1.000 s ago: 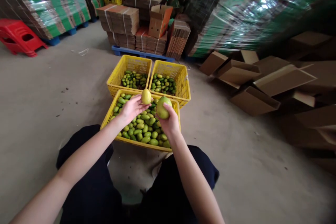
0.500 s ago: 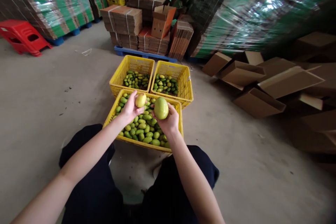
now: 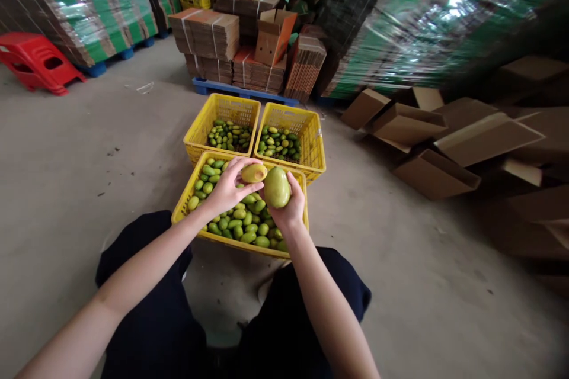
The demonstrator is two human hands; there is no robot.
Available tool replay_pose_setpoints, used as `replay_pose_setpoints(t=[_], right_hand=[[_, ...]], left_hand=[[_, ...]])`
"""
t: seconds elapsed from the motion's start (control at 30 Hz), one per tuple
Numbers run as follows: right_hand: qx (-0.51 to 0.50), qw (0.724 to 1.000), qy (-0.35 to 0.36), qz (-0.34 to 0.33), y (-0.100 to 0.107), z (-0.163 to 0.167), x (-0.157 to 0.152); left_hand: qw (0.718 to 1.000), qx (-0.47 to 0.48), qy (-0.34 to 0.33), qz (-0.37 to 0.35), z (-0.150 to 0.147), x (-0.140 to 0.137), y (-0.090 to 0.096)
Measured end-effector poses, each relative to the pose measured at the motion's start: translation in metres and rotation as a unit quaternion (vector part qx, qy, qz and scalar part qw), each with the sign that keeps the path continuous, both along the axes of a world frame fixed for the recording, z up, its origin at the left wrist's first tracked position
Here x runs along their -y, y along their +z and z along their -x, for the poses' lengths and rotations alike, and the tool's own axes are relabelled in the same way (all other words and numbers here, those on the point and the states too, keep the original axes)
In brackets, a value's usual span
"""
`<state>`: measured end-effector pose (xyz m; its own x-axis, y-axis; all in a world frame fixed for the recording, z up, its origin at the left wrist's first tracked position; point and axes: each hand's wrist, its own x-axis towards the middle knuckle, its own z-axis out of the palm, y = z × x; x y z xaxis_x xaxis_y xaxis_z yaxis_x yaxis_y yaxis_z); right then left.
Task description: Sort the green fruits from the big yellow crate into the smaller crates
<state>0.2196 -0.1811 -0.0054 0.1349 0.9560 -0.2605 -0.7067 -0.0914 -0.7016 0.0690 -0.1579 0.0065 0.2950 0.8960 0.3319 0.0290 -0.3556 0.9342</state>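
My left hand [image 3: 231, 186] is closed on a small yellow mango [image 3: 253, 173], with a brownish spot at its near end. My right hand [image 3: 291, 204] holds a larger, smooth green mango [image 3: 277, 188] from below and the side. The two fruits are side by side, almost touching, above a yellow plastic crate [image 3: 184, 204]. Many green and yellowish mangoes [image 3: 237, 225] fill that crate between my knees; my hands and forearms hide some of them.
Two more yellow crates, the left one [image 3: 191, 141] and the right one [image 3: 317, 157], stand behind with mangoes inside. Bundled flat cartons [image 3: 213, 32] lie on a blue pallet [image 3: 244, 92]. Loose cardboard boxes [image 3: 409, 124] are at right, a red stool [image 3: 38, 65] far left.
My left hand has moved right, turning the yellow mango onto its side and bringing it up to the green one. The green mango has tilted and shifted slightly right and down.
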Motion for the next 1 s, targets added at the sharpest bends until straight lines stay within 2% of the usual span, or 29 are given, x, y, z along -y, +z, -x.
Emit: replay_pose_setpoints(t=[0.23, 0.4, 0.6, 0.67, 0.73, 0.8, 0.9, 1.0], right_hand=[[0.024, 0.999, 0.033, -0.003, -0.008, -0.005, -0.005], [-0.028, 0.997, 0.056, 0.045, -0.003, -0.008, -0.002], [0.006, 0.994, 0.099, 0.042, 0.003, -0.008, 0.004], [0.005, 0.993, 0.103, 0.050, 0.002, -0.008, 0.004], [-0.009, 0.993, 0.098, 0.061, 0.000, -0.007, 0.003], [-0.028, 0.994, 0.074, 0.078, 0.000, -0.005, 0.001], [-0.041, 0.993, 0.033, 0.105, 0.001, -0.004, 0.000], [-0.049, 0.992, 0.000, 0.117, 0.005, -0.005, -0.001]], left_hand=[[0.998, -0.039, 0.021, -0.035, 0.002, -0.004, -0.004], [0.995, -0.055, 0.060, -0.052, 0.001, -0.002, -0.003], [0.993, -0.059, 0.077, -0.070, 0.003, 0.003, 0.004], [0.995, -0.048, 0.066, -0.052, 0.003, 0.004, 0.004], [0.999, 0.005, 0.039, 0.014, 0.002, 0.002, 0.002], [0.987, 0.090, 0.020, 0.130, -0.001, -0.001, -0.001], [0.921, 0.201, 0.017, 0.332, -0.007, -0.007, -0.003], [0.853, 0.269, -0.015, 0.447, -0.012, -0.008, 0.001]])
